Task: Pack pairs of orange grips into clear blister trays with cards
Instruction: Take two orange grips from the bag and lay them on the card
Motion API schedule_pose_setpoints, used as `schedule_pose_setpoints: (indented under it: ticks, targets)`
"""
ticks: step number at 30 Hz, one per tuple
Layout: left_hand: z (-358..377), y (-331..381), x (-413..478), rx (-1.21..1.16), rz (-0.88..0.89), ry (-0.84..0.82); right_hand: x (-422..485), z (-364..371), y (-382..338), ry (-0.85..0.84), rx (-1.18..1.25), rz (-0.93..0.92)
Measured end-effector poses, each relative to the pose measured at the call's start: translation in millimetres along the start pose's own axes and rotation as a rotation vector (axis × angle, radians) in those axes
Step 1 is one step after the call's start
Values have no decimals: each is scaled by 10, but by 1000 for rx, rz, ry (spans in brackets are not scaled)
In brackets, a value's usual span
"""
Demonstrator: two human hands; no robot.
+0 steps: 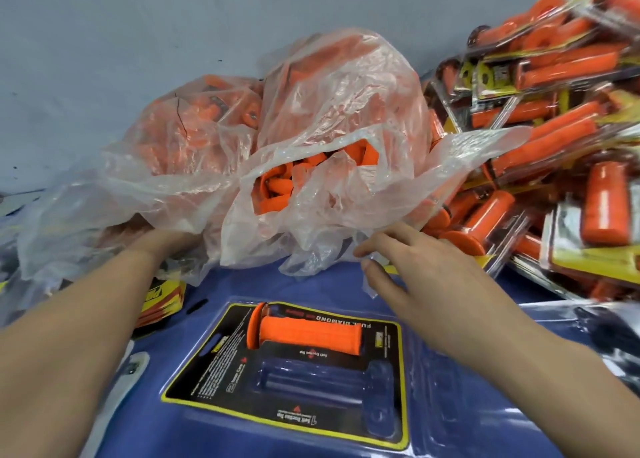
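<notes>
One orange grip [310, 334] tops a card [214, 381] (printed "FULL DIAMOND").

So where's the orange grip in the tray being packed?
Head view, lower centre: the orange grip lies in the far slot of the blister tray on the blue table, just below-left of the right hand.

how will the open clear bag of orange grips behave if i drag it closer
Likely floppy: the clear bag is thin and crinkled. Probably heavy, as it bulges with orange grips. Its mouth gapes, so some may spill.
</notes>
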State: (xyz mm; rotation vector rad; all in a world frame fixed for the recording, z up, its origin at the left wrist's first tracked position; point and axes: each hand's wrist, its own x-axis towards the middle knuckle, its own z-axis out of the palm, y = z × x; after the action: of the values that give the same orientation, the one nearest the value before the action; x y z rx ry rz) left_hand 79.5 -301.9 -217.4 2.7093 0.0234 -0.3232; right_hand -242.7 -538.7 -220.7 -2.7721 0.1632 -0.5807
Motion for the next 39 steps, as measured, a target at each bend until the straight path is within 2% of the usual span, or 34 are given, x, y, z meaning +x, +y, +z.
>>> schedule_pose_setpoints:
  ticks: [2,5,7,8,11,14,20,22,24,26,29,30,31,33,39]
  targets:
    - [-27,-21,-29,4,-17,-84,-10,10,-30,-1,-17,-4]
    - [-49,-52,-167,-197,-20,-210,-27,19,-63,-7,-37,-13]
    - [-77,-83,-277,-224,29,-240,-36,13,-70,-3,-31,-12]
    - [-107,-88,-319,-208,73,-191,-39,9,-69,0,-30,-11]
    - [-254,-76,-479,-35,204,209,-44,-4,-75,13,-20,-27]
    - [-339,-82,-689,164,441,385,-73,-35,-97,21,-17,-39]
    - [-405,-549,-1331,-47,471,882,-123,-84,-151,33,7,-65]
    - [-398,-650,-1598,-216,472,1054,-130,-84,-191,46,40,-68]
    - [-399,-712,-1811,-462,416,1091,-133,-70,-228,41,117,-67]
    - [-424,-667,-1989,-752,372,956,-134,-58,-249,41,251,-64]
    - [-271,-428,-2188,-1261,336,433,-148,-77,-338,-1,598,-51]
    - [-157,-335,-2237,-1339,327,271,-156,-89,-394,-46,754,-45]
    - [-30,-248,-2289,-1356,320,151,-163,-96,-459,-100,921,-37]
    - [204,-126,-2344,-1367,282,19,-181,-93,-545,-188,1172,-24]
    - [456,42,-2383,-1358,210,-176,-258,-78,-609,-322,1420,86]
